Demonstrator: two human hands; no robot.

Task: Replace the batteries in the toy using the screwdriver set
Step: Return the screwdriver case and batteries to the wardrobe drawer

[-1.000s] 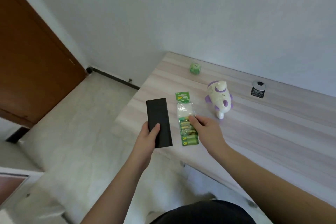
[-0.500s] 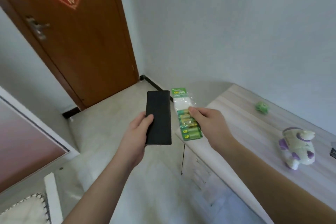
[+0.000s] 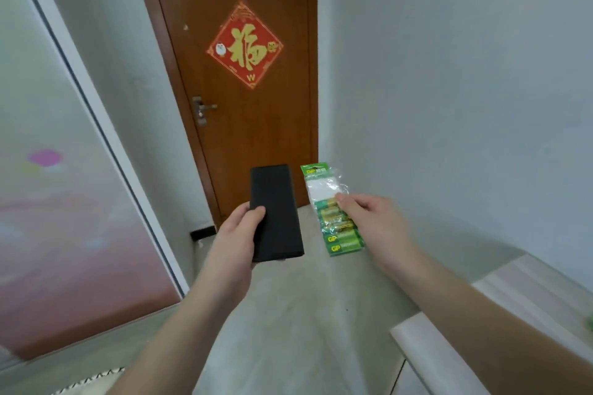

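My left hand [image 3: 236, 234] grips a flat black case [image 3: 276, 212], the screwdriver set, held out in front of me above the floor. My right hand [image 3: 373, 221] pinches a green and clear pack of batteries [image 3: 333, 212] by its right edge, beside the case. Both are in the air, apart from each other. The toy is out of view.
A brown wooden door [image 3: 244, 80] with a red diamond decoration [image 3: 244, 45] stands straight ahead. A frosted glass panel [image 3: 54, 202] fills the left. The pale wood table corner [image 3: 455, 330] sits at the lower right under my right forearm. White wall on the right.
My view has swung left, away from the table and toy toward the door. Both hands still carry the black case and battery pack, now lifted off the table over the floor.
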